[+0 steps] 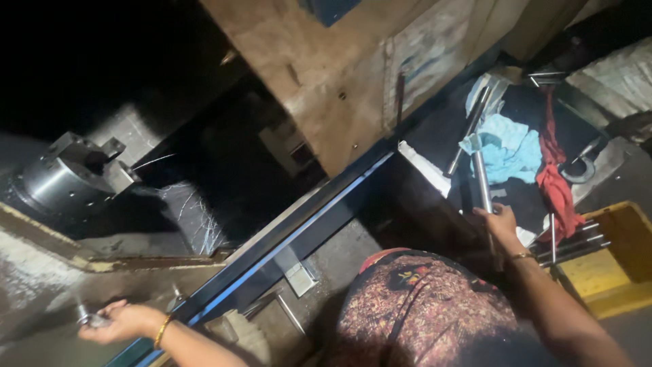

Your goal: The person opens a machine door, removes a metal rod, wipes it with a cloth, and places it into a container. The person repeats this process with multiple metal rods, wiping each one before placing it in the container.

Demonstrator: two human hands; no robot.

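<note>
Hands: right hand [501, 223] grips steel rod [482, 182]; left hand [122, 322] cups small metal part [88, 318]; yellow tray [614, 261] holds rods.

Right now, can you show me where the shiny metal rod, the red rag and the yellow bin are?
Metal rod [481, 178], head view, on its middle.
Red rag [555, 190], head view, on its lower folds.
Yellow bin [628, 234], head view, on its inner wall.

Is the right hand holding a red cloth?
No, the right hand grips a long metal rod; the red cloth lies apart beside it.
</note>
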